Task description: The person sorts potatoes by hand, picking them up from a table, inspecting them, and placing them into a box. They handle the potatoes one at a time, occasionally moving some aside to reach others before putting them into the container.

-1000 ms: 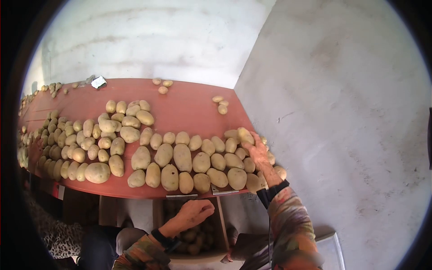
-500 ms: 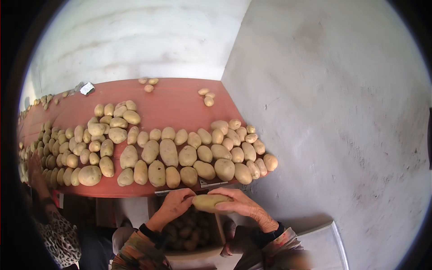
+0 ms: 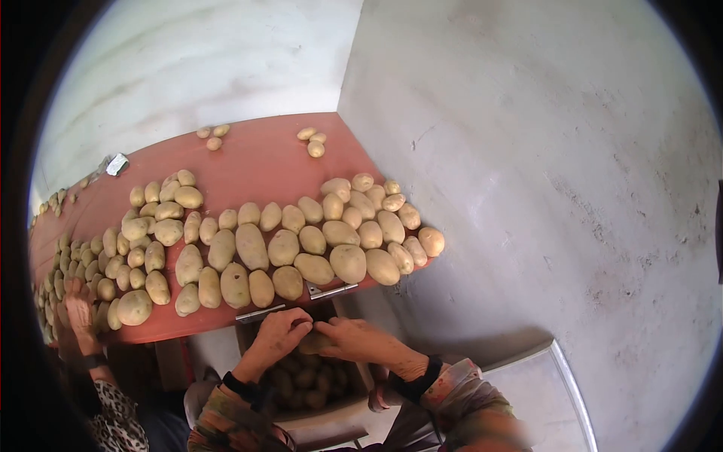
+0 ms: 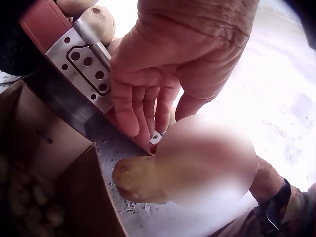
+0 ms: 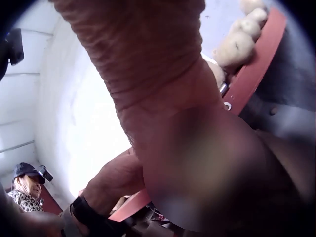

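My right hand (image 3: 365, 341) grips a potato (image 4: 136, 180) above a cardboard box, just off the table's front edge. One end of the potato sticks out of the grip in the left wrist view; a blur covers the rest. My left hand (image 3: 275, 340) is close beside it, fingertips near my right ones. Its fingers (image 4: 127, 116) hang loosely bent, with nothing held between them. Rows of potatoes (image 3: 348, 264) lie on the red table (image 3: 252, 169) beyond my hands.
Below my hands the cardboard box (image 4: 91, 190) holds many potatoes. Metal hinges (image 3: 335, 291) line the table's front edge. At the left, another person's hand (image 3: 78, 305) reaches among potatoes. Walls stand behind and to the right, and a metal-framed panel (image 3: 538, 395) lies low at the right.
My right hand has taken a potato from the table's right end and brought it back over the box. My left hand has come up beside it. The view has swung right.
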`<state>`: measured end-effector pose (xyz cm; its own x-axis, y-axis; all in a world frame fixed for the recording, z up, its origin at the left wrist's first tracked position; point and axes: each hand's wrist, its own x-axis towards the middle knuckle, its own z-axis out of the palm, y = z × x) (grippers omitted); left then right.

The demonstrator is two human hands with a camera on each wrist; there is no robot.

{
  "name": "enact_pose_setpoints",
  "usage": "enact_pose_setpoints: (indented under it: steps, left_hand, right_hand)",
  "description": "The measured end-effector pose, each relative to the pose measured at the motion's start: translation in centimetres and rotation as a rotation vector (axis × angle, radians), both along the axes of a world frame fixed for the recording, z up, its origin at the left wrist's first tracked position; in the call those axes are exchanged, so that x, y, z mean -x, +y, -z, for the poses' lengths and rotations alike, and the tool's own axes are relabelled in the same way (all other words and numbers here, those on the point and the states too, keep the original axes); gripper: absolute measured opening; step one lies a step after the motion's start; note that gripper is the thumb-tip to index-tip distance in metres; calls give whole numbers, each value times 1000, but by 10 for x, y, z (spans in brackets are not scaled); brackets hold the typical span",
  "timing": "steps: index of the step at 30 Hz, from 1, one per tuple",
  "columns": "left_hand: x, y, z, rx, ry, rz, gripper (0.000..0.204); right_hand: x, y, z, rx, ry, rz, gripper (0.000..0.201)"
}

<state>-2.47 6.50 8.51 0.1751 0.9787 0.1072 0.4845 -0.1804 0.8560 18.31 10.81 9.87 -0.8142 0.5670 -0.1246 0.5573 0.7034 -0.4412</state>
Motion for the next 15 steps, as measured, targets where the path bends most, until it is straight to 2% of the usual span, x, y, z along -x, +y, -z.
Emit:
enact_pose_setpoints:
  steps: [2, 5, 7, 11, 13, 15]
  left_hand:
    - [0, -1, -3, 30, -14, 20, 19]
    - [-1, -1, 2, 5, 38, 34, 19]
    - [-1, -2, 0, 12, 55, 33, 19]
    - [-1, -2, 3, -27, 82, 32, 18]
    - [-1, -2, 1, -30, 90, 42, 18]
    - [0, -3, -1, -25, 103, 44, 18]
  right_hand:
    - [2, 0, 13, -20, 68, 27, 46]
    - [6, 3, 27, -58, 56, -62, 43]
    - [10, 5, 21, 52, -104, -94, 41]
    - [9, 12, 7, 97, -136, -119, 38]
    - [3, 16, 7, 88, -6, -101, 40]
    - [-1, 21, 6, 103, 17, -89, 41]
